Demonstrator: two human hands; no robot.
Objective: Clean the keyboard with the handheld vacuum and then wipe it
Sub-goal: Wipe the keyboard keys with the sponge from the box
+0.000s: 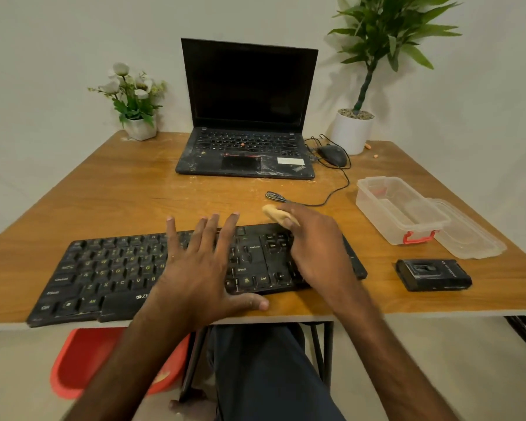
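Black full-size plastic keyboard (104, 275) lies flat on the brown wood-grain bench (119, 183), close to the near edge and slightly skewed. Pale dust sits between the keys.

Left grip (201, 268): released, palm down. 4 fingers are straight and spread across the middle of the keyboard, and the thumb reaches past its front edge over the bench lip. Cannot tell if the palm touches the keys.

Right grip (316, 247): over the keyboard's right end, fingers curled, grasping a small tan soft-looking lump (275, 215). The lump pokes out past the fingertips at the keyboard's far edge. Cloth or sponge, cannot tell.

Right of the right grip, apart from the keyboard: black boxy handheld device (434, 275), flat on the bench. Beyond that: clear plastic box with 1 red latch (377, 208), and its clear plastic lid (474, 238) just beside it.

Just beyond the right grip: coiled end of a thin black cable (275, 196), which runs to a black wired mouse (331, 154). Beyond both grips: open black laptop (249, 117), screen dark, palm rest smeared with dust.

Beyond and right of the right grip: round white pot with a tall green plant (351, 132). Beyond and left of the left grip: small white pot of white flowers (134, 98).

Under the bench, below the left grip: red plastic item (82, 360), blurred.
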